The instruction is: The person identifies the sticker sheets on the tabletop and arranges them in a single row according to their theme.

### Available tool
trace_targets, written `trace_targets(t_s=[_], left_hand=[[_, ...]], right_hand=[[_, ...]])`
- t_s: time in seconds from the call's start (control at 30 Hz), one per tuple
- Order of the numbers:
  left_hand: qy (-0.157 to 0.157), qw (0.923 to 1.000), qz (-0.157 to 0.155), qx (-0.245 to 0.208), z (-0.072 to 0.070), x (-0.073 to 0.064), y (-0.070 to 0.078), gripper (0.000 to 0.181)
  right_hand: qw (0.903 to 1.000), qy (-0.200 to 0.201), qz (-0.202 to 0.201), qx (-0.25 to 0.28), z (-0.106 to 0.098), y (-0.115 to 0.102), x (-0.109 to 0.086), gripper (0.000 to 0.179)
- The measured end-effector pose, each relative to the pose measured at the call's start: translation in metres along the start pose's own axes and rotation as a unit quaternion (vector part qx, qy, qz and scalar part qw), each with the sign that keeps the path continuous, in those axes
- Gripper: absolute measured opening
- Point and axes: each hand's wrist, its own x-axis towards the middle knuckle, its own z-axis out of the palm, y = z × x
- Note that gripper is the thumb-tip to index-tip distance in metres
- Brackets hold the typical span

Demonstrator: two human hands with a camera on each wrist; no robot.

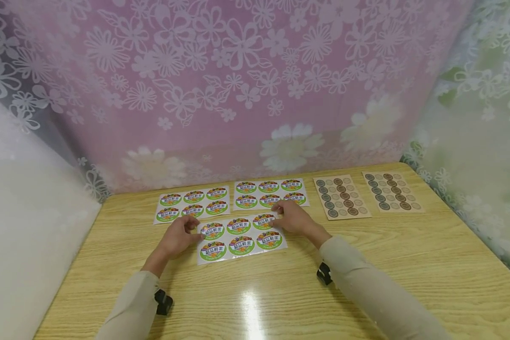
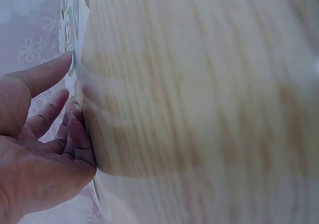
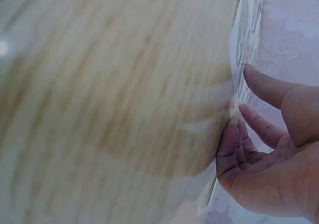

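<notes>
A white sheet of round fruit stickers [image 1: 241, 255] with green rims lies at the front of the group on the wooden table. My left hand [image 1: 178, 238] is at its left edge; the thumb [image 2: 50, 74] touches the sheet, and the loosely bent fingers sit apart from it, low by the table. At the upper right edge, my right hand [image 1: 295, 218] has its thumb [image 3: 266, 87] on the sheet and its other fingers relaxed beyond the edge. A visible gap parts thumb and forefinger on both hands. The wrist views show the sheet only edge-on.
Behind lie two matching sticker sheets, a left one [image 1: 182, 201] and a right one [image 1: 258, 192], the latter partly covered by my right fingers. Two brown sheets of small round stickers, one nearer [image 1: 325, 179] and one farther right [image 1: 413, 208], lie rightward. Flowered curtains [image 1: 238, 94] hang behind the table [image 1: 386, 264].
</notes>
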Motion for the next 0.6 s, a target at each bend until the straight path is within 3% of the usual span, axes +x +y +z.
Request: trace_targets(t_s=[0.37,0.6], left_hand=[[-0.007,0.9998,0.016,-0.013,-0.0009,0.0028,0.0009,0.034],[0.001,0.9998,0.008,-0.02,0.0011,0.0015,0.002,0.033]], right_hand=[[0.9996,-0.027,0.005,0.002,-0.0031,0.0008,0.004,0.04],[0.9994,-0.033,-0.01,0.003,-0.004,-0.0004,0.0034,0.04]])
